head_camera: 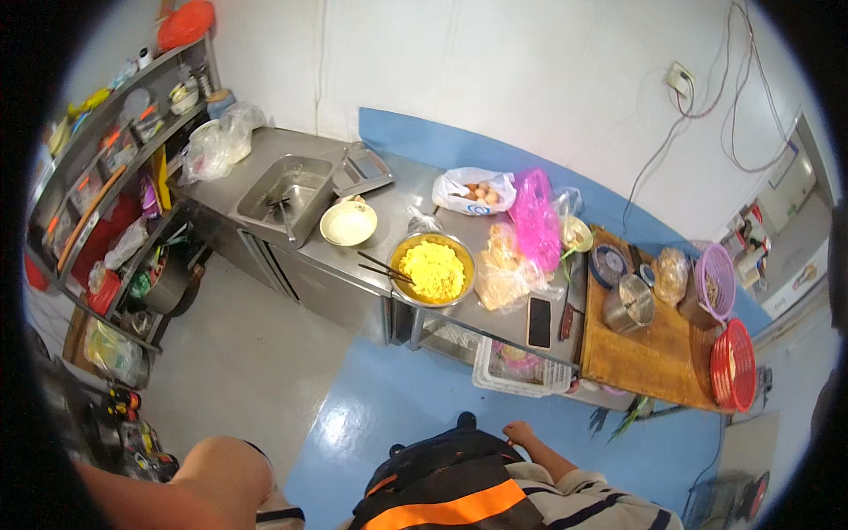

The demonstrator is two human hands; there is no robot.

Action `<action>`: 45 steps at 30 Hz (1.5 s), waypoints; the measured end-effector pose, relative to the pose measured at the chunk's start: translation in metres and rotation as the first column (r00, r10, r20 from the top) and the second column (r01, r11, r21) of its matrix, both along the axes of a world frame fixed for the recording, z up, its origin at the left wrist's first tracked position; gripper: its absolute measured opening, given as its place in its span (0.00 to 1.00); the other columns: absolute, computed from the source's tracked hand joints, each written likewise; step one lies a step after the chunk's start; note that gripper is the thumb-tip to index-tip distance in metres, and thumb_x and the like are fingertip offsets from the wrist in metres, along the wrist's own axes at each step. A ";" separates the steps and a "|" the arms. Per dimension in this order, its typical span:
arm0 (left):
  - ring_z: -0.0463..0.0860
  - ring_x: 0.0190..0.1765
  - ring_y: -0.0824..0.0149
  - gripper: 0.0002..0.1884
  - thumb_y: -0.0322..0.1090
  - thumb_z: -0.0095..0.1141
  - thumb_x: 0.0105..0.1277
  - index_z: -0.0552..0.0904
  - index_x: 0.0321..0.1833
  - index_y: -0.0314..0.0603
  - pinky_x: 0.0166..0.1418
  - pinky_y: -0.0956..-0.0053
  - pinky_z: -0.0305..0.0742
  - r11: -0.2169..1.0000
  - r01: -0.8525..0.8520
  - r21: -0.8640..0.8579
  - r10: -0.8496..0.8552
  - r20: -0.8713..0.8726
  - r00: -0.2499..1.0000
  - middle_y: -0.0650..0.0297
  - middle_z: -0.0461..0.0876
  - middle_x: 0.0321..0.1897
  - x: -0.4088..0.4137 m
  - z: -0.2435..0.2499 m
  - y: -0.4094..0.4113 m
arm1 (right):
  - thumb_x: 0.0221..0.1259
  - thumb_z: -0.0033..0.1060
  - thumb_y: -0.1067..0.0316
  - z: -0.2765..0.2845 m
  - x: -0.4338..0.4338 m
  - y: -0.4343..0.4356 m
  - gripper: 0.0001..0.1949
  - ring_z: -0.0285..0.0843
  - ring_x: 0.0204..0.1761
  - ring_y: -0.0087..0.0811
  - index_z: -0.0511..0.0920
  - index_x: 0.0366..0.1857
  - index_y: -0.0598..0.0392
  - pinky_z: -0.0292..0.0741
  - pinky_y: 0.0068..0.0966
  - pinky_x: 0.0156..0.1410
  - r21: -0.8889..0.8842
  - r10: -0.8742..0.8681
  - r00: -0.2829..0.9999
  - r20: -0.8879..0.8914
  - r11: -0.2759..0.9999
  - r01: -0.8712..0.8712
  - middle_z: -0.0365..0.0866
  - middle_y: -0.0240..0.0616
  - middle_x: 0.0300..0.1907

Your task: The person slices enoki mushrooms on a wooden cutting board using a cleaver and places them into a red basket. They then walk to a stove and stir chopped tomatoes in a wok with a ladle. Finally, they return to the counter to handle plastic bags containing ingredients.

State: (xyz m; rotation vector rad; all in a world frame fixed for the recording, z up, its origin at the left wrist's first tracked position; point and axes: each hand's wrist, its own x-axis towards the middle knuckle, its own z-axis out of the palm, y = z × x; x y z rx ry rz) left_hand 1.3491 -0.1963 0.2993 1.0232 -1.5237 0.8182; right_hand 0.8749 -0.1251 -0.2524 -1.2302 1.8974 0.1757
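Note:
My left hand is out of view; only the bent left arm shows at the lower left. My right hand (pixel 520 434) is low beside the black apron (pixel 430 474), fingers curled, and whether it grips anything cannot be made out. Before me on the steel counter, a metal bowl (pixel 432 270) holds yellow food like scrambled egg (pixel 434 270), with dark chopsticks (pixel 381 268) leaning over its left rim. A cream bowl (pixel 348 223) sits to its left. Transparent bags of tan food (pixel 503 268) lie to its right, near a smartphone (pixel 539 321) and a red-handled knife (pixel 567 321).
A sink (pixel 265 212) is set into the counter at left, beside crowded shelves (pixel 126 159). Eggs (pixel 483 193) in a white bag and a pink bag (pixel 536 212) stand at the back. The wooden board (pixel 652 358) carries a metal pot (pixel 628 305) and a red basket (pixel 732 364).

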 end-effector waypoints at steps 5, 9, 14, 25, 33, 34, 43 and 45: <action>0.74 0.45 0.63 0.17 0.33 0.47 0.63 0.75 0.53 0.32 0.52 0.70 0.68 0.997 0.033 0.073 -0.010 -0.287 0.958 0.54 0.76 0.45 -0.048 -0.025 -0.026 | 0.52 0.62 0.50 0.009 0.004 -0.008 0.18 0.81 0.37 0.38 0.82 0.36 0.55 0.75 0.33 0.43 -0.354 0.036 0.999 0.021 0.935 -0.027 0.82 0.45 0.32; 0.75 0.35 0.72 0.09 0.24 0.55 0.59 0.80 0.43 0.35 0.40 0.80 0.71 0.610 0.564 0.557 -0.155 -0.614 0.774 0.63 0.78 0.35 -0.092 -0.144 -0.097 | 0.51 0.64 0.61 0.099 0.014 -0.117 0.15 0.78 0.34 0.48 0.78 0.40 0.58 0.73 0.39 0.41 -0.653 -0.157 0.963 0.220 0.709 0.265 0.79 0.49 0.30; 0.78 0.32 0.77 0.10 0.31 0.62 0.59 0.84 0.43 0.40 0.34 0.79 0.73 0.008 0.662 0.749 0.281 -0.637 0.718 0.65 0.84 0.30 -0.120 -0.316 -0.066 | 0.50 0.65 0.64 0.120 -0.018 -0.277 0.26 0.68 0.53 0.50 0.70 0.56 0.50 0.72 0.41 0.52 -0.899 -0.153 0.955 -0.255 0.401 -0.176 0.69 0.53 0.54; 0.83 0.37 0.69 0.11 0.31 0.59 0.60 0.83 0.45 0.37 0.42 0.74 0.77 -0.221 0.612 0.759 0.399 -0.502 0.767 0.58 0.85 0.34 -0.187 -0.321 -0.118 | 0.51 0.58 0.76 0.101 -0.127 -0.404 0.17 0.77 0.43 0.33 0.77 0.47 0.56 0.75 0.28 0.48 -0.613 -0.154 0.905 0.397 0.690 0.386 0.79 0.40 0.41; 0.74 0.58 0.64 0.36 0.48 0.54 0.66 0.56 0.70 0.35 0.61 0.69 0.71 -0.543 0.839 -0.032 0.470 -0.840 0.272 0.55 0.70 0.60 -0.319 -0.372 -0.221 | 0.57 0.53 0.75 0.165 -0.189 -0.402 0.13 0.77 0.44 0.31 0.75 0.47 0.62 0.75 0.30 0.51 0.040 -0.186 0.103 0.977 0.635 0.772 0.79 0.38 0.42; 0.73 0.59 0.63 0.37 0.50 0.53 0.67 0.54 0.70 0.33 0.60 0.68 0.71 -0.490 0.865 -0.106 0.541 -0.815 0.207 0.54 0.68 0.62 -0.348 -0.381 -0.239 | 0.57 0.53 0.75 0.165 -0.191 -0.395 0.14 0.77 0.44 0.32 0.74 0.47 0.62 0.75 0.30 0.52 0.064 -0.194 0.082 0.978 0.642 0.764 0.79 0.38 0.42; 0.82 0.42 0.60 0.20 0.29 0.60 0.58 0.75 0.53 0.25 0.41 0.67 0.78 -0.189 0.976 0.107 0.770 -0.601 0.215 0.53 0.81 0.43 -0.433 -0.402 -0.291 | 0.55 0.60 0.65 0.225 -0.121 -0.400 0.24 0.69 0.57 0.44 0.70 0.57 0.58 0.67 0.35 0.62 -0.752 0.204 0.977 0.065 0.653 -0.086 0.72 0.49 0.54; 0.82 0.39 0.61 0.18 0.28 0.59 0.58 0.76 0.50 0.24 0.40 0.68 0.77 -0.161 0.971 0.177 0.747 -0.622 0.237 0.52 0.81 0.41 -0.437 -0.423 -0.279 | 0.53 0.64 0.62 0.196 -0.101 -0.437 0.33 0.64 0.61 0.51 0.62 0.64 0.55 0.67 0.38 0.62 -0.725 0.128 0.991 0.042 0.686 -0.058 0.64 0.52 0.61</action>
